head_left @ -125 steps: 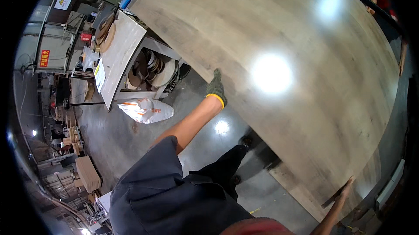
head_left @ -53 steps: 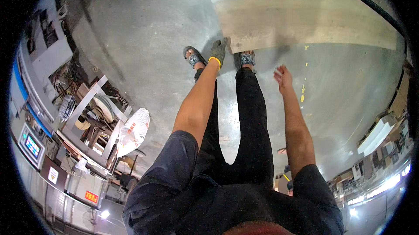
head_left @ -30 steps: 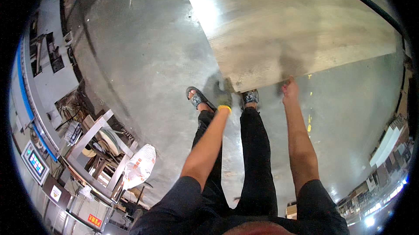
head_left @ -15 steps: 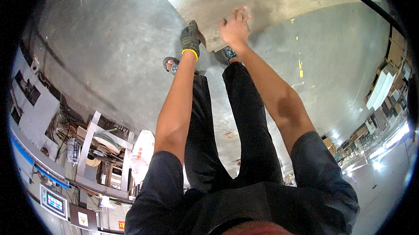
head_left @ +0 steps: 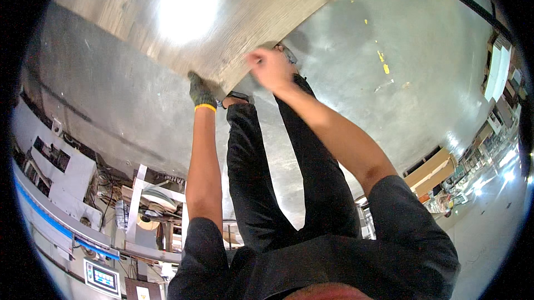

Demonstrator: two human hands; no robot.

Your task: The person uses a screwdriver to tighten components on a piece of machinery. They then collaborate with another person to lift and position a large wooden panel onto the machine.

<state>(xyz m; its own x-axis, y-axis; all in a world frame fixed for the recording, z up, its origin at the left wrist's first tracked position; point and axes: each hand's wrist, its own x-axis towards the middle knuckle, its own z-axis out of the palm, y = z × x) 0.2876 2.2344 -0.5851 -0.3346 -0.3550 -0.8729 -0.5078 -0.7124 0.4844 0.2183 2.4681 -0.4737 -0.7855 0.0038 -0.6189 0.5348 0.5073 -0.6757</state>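
A large wood-grain board spans the upper part of the view, with a bright light reflection on its surface. My left hand, in a dark knit glove with a yellow cuff, grips the board's near edge close to a corner; some of its fingers are hidden. Bare and smeared by motion, my right hand is over the near right edge of the board. Its fingers look bent, but their exact pose is unclear, and I cannot tell whether it touches the board. My sandalled feet are just below the board.
Grey concrete floor with yellow marks lies to the right. At the lower left stand a machine with a blue rail, a control screen and a white-framed rack. Cardboard and stacked panels line the right side.
The board has swung left and covers more of the upper left. My left hand has moved left and nearer with its edge. My right hand has also moved left and nearer, its fingers less extended.
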